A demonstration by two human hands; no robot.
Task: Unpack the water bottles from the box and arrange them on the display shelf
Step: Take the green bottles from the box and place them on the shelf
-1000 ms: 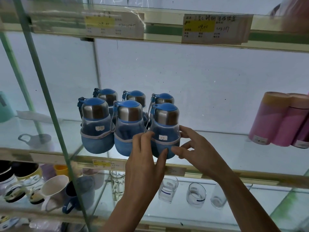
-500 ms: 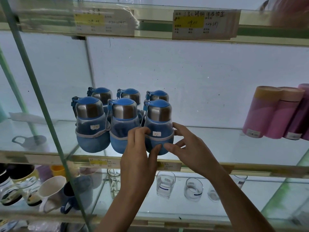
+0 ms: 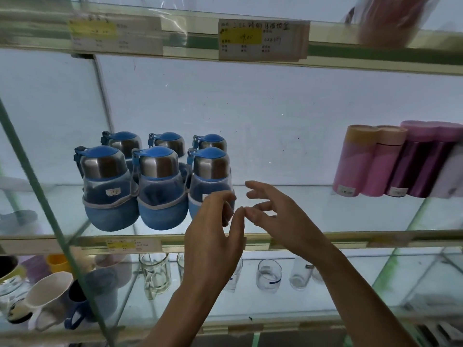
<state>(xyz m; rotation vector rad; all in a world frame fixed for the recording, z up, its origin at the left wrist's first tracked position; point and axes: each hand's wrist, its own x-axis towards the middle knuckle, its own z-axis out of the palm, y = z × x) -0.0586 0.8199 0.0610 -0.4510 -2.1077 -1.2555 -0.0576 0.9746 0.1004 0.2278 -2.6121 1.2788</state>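
Left hand (image 3: 213, 236) and right hand (image 3: 278, 216) raised, fingers loosely spread

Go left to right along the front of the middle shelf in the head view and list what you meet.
left blue bottle → middle blue bottle → right blue bottle → right hand → pink tube → second pink tube → purple flasks

glass shelf (image 3: 350, 214) carries six blue bottles (image 3: 160, 191) and perhaps five pinkish tubes (image 3: 375, 166).

Six blue water bottles (image 3: 160, 189) upright, two rows, glass shelf (image 3: 313, 209).
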